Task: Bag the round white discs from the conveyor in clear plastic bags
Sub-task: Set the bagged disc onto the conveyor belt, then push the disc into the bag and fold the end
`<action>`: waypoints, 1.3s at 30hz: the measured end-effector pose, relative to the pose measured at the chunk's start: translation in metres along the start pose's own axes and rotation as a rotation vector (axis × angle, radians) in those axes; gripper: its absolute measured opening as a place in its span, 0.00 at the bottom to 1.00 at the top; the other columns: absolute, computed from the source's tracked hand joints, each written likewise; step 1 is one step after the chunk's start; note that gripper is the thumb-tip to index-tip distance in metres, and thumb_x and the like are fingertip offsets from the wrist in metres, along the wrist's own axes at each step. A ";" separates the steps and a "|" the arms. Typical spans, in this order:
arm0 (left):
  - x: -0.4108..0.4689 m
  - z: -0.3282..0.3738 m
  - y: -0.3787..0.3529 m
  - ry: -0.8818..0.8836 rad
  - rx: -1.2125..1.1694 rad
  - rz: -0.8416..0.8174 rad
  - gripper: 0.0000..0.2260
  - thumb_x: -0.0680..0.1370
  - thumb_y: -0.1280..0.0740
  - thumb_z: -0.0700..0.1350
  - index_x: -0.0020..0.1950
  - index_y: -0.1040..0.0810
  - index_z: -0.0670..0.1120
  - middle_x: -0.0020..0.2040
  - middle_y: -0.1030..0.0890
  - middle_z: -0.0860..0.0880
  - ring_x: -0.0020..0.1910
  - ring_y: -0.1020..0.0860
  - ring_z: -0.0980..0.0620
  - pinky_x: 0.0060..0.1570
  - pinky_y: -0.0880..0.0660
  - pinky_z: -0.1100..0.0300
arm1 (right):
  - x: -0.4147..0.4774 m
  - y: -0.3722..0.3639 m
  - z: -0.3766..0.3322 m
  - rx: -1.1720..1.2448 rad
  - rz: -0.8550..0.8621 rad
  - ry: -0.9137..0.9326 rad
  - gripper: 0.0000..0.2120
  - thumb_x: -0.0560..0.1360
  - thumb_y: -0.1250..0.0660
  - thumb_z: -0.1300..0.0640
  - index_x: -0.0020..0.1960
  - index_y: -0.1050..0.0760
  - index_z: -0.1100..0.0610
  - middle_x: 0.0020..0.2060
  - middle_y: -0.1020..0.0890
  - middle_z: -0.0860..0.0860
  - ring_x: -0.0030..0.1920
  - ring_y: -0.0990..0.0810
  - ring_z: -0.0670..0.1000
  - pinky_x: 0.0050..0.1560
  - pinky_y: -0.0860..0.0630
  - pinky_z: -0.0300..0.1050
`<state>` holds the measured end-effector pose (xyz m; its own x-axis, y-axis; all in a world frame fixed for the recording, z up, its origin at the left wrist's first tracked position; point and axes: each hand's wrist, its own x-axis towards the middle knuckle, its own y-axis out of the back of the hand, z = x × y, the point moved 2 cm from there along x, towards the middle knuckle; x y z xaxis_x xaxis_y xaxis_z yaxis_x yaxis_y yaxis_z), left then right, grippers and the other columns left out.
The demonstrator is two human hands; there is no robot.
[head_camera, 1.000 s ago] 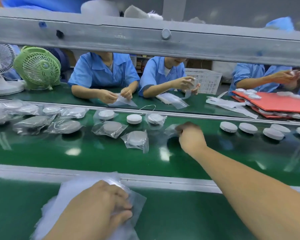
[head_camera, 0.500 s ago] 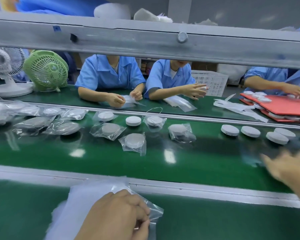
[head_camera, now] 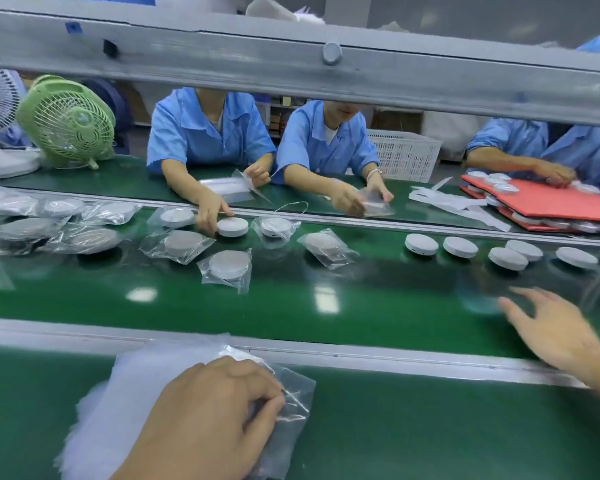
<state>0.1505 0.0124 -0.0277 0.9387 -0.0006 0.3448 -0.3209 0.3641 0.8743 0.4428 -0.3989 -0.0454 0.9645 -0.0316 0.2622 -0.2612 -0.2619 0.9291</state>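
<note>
My left hand (head_camera: 208, 410) pinches the edge of a thin, crinkled clear bag (head_camera: 293, 393) lying flat on my side of the belt (head_camera: 395, 306). My right hand (head_camera: 555, 327) hovers over the belt, fingers spread and holding nothing. Just beyond it, smooth round white discs (head_camera: 421, 244) lie flat in a row along the belt.

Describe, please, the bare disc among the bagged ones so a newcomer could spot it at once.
On the green conveyor belt, look along the far edge, opposite the worker nearest the green fan. The disc sits beside that worker's reaching hand; unlike its neighbours, it has no bag.
</note>
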 end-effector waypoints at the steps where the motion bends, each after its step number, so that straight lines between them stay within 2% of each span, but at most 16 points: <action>1: 0.000 0.000 -0.001 0.007 0.002 0.025 0.05 0.73 0.33 0.61 0.44 0.18 0.65 0.46 0.22 0.75 0.47 0.22 0.69 0.46 0.21 0.61 | -0.014 -0.001 -0.035 0.005 -0.044 0.137 0.42 0.71 0.53 0.22 0.73 0.28 0.46 0.75 0.27 0.53 0.75 0.31 0.57 0.75 0.34 0.57; 3: -0.001 0.000 -0.004 0.041 -0.016 0.047 0.05 0.72 0.34 0.61 0.42 0.19 0.66 0.45 0.22 0.75 0.45 0.22 0.70 0.42 0.20 0.61 | -0.055 -0.009 -0.112 0.103 -0.169 0.414 0.32 0.76 0.48 0.28 0.73 0.28 0.41 0.77 0.31 0.47 0.78 0.37 0.49 0.78 0.42 0.47; 5: -0.003 -0.004 -0.007 0.066 -0.002 0.063 0.06 0.73 0.37 0.64 0.43 0.20 0.69 0.46 0.23 0.77 0.46 0.24 0.71 0.38 0.21 0.65 | -0.103 -0.014 -0.165 0.121 -0.295 0.621 0.31 0.77 0.49 0.27 0.74 0.31 0.38 0.79 0.35 0.43 0.80 0.43 0.46 0.77 0.49 0.41; 7: -0.003 -0.015 -0.017 0.100 -0.008 0.078 0.08 0.74 0.41 0.68 0.46 0.22 0.73 0.49 0.24 0.78 0.47 0.24 0.72 0.36 0.22 0.66 | -0.145 -0.023 -0.198 0.194 -0.358 0.735 0.34 0.76 0.52 0.25 0.76 0.36 0.37 0.80 0.38 0.44 0.81 0.48 0.46 0.77 0.52 0.44; 9: 0.002 -0.035 -0.039 0.093 -0.047 0.096 0.10 0.76 0.41 0.69 0.49 0.21 0.72 0.51 0.22 0.74 0.48 0.23 0.70 0.39 0.21 0.60 | -0.167 -0.031 -0.211 0.221 -0.385 0.773 0.34 0.76 0.52 0.25 0.77 0.38 0.39 0.81 0.40 0.46 0.82 0.50 0.47 0.78 0.53 0.48; 11: 0.017 -0.043 -0.068 0.059 -0.082 0.086 0.12 0.75 0.38 0.69 0.51 0.20 0.68 0.52 0.20 0.69 0.50 0.22 0.65 0.44 0.21 0.55 | -0.170 -0.033 -0.211 0.260 -0.362 0.727 0.32 0.77 0.49 0.27 0.76 0.35 0.40 0.81 0.39 0.49 0.81 0.49 0.49 0.78 0.52 0.50; 16: 0.071 0.010 -0.085 -0.052 -0.129 0.191 0.08 0.75 0.42 0.69 0.45 0.25 0.70 0.47 0.24 0.69 0.38 0.26 0.62 0.36 0.25 0.55 | -0.143 -0.013 -0.162 0.256 -0.280 0.536 0.25 0.81 0.43 0.35 0.73 0.28 0.44 0.78 0.33 0.51 0.79 0.42 0.52 0.79 0.44 0.57; 18: 0.087 0.042 -0.077 -0.067 -0.101 0.194 0.05 0.73 0.40 0.65 0.44 0.26 0.71 0.40 0.24 0.67 0.35 0.26 0.62 0.34 0.25 0.55 | -0.137 -0.002 -0.131 0.253 -0.280 0.444 0.25 0.81 0.44 0.34 0.73 0.28 0.44 0.77 0.32 0.51 0.78 0.39 0.52 0.78 0.42 0.57; 20: 0.097 0.081 -0.070 -0.076 -0.073 0.175 0.02 0.70 0.35 0.61 0.38 0.26 0.68 0.33 0.26 0.66 0.32 0.26 0.59 0.33 0.25 0.56 | -0.136 0.010 -0.103 0.257 -0.264 0.371 0.26 0.80 0.46 0.32 0.72 0.28 0.43 0.77 0.32 0.50 0.78 0.38 0.50 0.78 0.41 0.57; 22: 0.102 0.118 -0.067 -0.097 -0.066 0.131 0.11 0.67 0.27 0.55 0.31 0.28 0.65 0.32 0.24 0.64 0.30 0.24 0.53 0.32 0.25 0.56 | -0.138 0.021 -0.079 0.235 -0.244 0.330 0.27 0.80 0.46 0.31 0.72 0.27 0.43 0.77 0.31 0.49 0.77 0.38 0.49 0.78 0.40 0.55; 24: 0.107 0.141 -0.072 -0.109 -0.065 0.103 0.13 0.67 0.24 0.52 0.30 0.26 0.64 0.32 0.23 0.63 0.30 0.23 0.52 0.31 0.25 0.57 | -0.142 0.032 -0.060 0.214 -0.228 0.293 0.27 0.80 0.45 0.32 0.72 0.27 0.44 0.76 0.31 0.49 0.77 0.38 0.48 0.78 0.40 0.54; 30: 0.117 0.176 -0.090 -0.189 -0.051 0.064 0.11 0.68 0.28 0.56 0.29 0.27 0.64 0.30 0.28 0.65 0.29 0.26 0.54 0.29 0.28 0.60 | -0.149 0.058 -0.029 0.187 -0.173 0.217 0.23 0.82 0.42 0.36 0.71 0.26 0.45 0.75 0.30 0.49 0.77 0.36 0.47 0.77 0.39 0.50; 34: 0.123 0.181 -0.094 -0.169 -0.071 0.055 0.10 0.70 0.41 0.64 0.30 0.28 0.66 0.33 0.24 0.65 0.33 0.23 0.54 0.33 0.24 0.58 | -0.152 0.064 -0.021 0.197 -0.194 0.219 0.27 0.79 0.42 0.31 0.72 0.27 0.44 0.75 0.30 0.45 0.76 0.37 0.45 0.75 0.39 0.44; 39: 0.119 0.183 -0.093 -0.119 -0.045 0.025 0.11 0.71 0.44 0.64 0.32 0.27 0.66 0.32 0.25 0.64 0.34 0.23 0.56 0.32 0.25 0.59 | -0.149 0.061 -0.022 0.227 -0.207 0.223 0.28 0.78 0.44 0.30 0.71 0.28 0.43 0.73 0.28 0.42 0.75 0.35 0.43 0.74 0.37 0.45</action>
<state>0.2689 -0.1922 -0.0054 0.9081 -0.1000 0.4067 -0.3356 0.4071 0.8495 0.2819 -0.3889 -0.0222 0.9570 0.2488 0.1490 -0.0226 -0.4483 0.8936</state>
